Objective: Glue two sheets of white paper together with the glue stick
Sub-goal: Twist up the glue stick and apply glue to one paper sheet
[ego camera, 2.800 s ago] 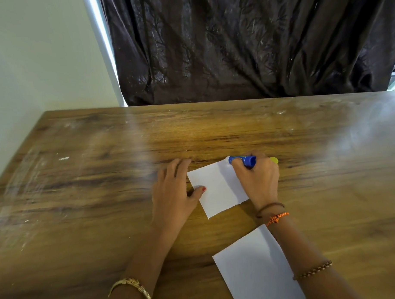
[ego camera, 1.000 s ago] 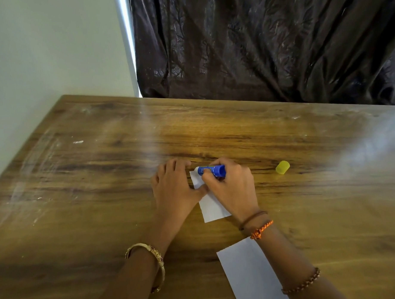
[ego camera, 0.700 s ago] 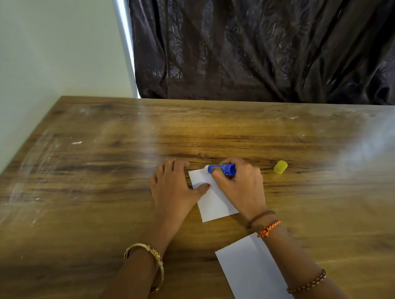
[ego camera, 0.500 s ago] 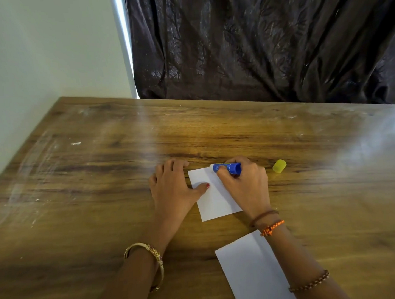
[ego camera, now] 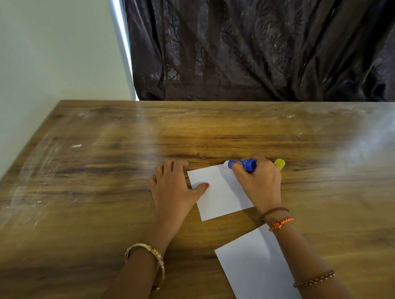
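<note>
On a wooden table (ego camera: 104,197), the left hand (ego camera: 171,190) lies flat beside a small white sheet (ego camera: 218,193), its thumb pressing the sheet's left edge. The right hand (ego camera: 260,183) grips a blue glue stick (ego camera: 243,165) lying nearly level, its white tip at the sheet's far right corner. A yellow cap (ego camera: 280,164) sits just right of that hand. A second white sheet (ego camera: 252,268) lies nearer, partly under the right forearm. A dark curtain (ego camera: 255,46) hangs beyond the table.
</note>
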